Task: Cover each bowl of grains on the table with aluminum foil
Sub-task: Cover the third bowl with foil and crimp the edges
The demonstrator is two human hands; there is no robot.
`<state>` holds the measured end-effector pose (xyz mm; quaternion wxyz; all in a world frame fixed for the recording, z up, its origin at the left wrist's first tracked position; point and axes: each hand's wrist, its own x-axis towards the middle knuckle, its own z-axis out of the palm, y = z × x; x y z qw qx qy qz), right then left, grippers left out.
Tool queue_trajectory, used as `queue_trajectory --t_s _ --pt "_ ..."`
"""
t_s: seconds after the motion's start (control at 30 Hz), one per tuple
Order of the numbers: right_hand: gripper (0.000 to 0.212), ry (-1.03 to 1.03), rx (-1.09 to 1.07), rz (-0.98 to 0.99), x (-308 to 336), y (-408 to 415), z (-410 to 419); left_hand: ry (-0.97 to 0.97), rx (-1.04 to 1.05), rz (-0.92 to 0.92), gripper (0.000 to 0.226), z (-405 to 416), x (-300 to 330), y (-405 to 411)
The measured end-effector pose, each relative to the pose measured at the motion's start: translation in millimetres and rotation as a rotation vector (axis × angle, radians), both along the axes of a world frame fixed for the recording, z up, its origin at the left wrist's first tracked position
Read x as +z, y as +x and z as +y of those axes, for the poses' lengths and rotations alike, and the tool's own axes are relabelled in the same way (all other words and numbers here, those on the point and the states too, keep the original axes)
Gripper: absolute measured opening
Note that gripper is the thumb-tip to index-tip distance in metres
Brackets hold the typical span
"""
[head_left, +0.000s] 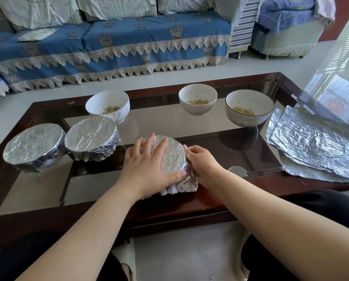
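Foil (pixel 173 157) is being pressed under the straight-fingered left hand (pixel 147 165); the right hand (pixel 202 165), pinching its edge beside that thumb, is risking tears.

On the dark wood, glass-topped table (pixel 189 207) before you, the round foil-wrapped bowl (pixel 172 157) sits nearest, at the middle. To its left stand a second foil-covered bowl (pixel 92 136) and, just beside it, a third foil-covered bowl (pixel 33 142). Behind them stands a row of open bowls with grains inside: the left white ceramic bowl (pixel 107 104), the middle white ceramic bowl (pixel 197 98), the right white ceramic bowl (pixel 249 107). A stack of crumpled aluminium foil sheets (pixel 315 151) lies at the right end. The blue cloth-covered sofa (pixel 108 47) stands behind the table.
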<state>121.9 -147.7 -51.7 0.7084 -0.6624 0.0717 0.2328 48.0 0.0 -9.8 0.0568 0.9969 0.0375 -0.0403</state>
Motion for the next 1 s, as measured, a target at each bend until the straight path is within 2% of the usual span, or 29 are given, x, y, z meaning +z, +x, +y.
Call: queue_trajectory --t_s 0.17,0.43,0.6,0.83,1.0 --pt "0.025 0.035 -0.021 0.041 1.2 0.7 2.5 0.004 -0.008 0.005 0.115 0.7 -1.2 0.4" --pt "0.015 0.02 0.008 -0.061 6.7 1.7 6.9 0.005 -0.01 0.001 0.115 0.8 -1.6 1.0" --pt "0.009 -0.023 -0.032 -0.043 6.5 1.7 7.1 0.004 -0.007 0.001 0.116 0.8 -1.6 0.8" --pt "0.008 -0.185 -0.156 -0.172 4.8 -3.9 2.3 0.0 0.004 0.003 0.117 -0.8 0.3 0.0" --pt "0.019 -0.311 -0.114 -0.287 17.0 -11.0 -7.9 0.008 0.017 0.009 0.117 -2.2 0.7 0.0"
